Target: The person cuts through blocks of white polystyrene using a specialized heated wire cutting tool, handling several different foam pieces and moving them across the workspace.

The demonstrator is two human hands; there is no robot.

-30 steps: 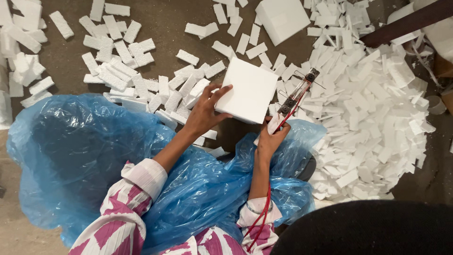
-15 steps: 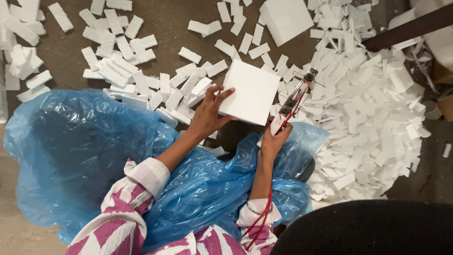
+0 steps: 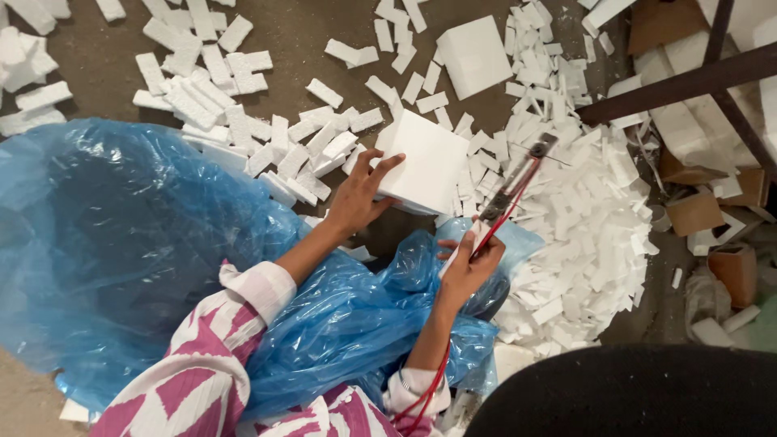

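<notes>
Nearest lay a crumpled blue plastic bag [image 3: 121, 259], spread under both forearms and bunched up around the right wrist; what it held could not be seen. The right hand [image 3: 469, 271] was closed around the handle of a cutting tool [image 3: 510, 190] with a red cord [image 3: 429, 388] running back along the arm, its tip pointing up and away. To its left, the left hand [image 3: 356, 202] pressed open fingers against the near side of a white foam block [image 3: 425, 162], which stood on the floor just beyond. Past both hands, cut foam strips [image 3: 583, 218] covered the brown floor [image 3: 299, 32], heaped thickest right of the tool. Further off lay another foam block [image 3: 473, 57], dark metal bars [image 3: 672, 85] and cardboard scraps [image 3: 696, 212].
</notes>
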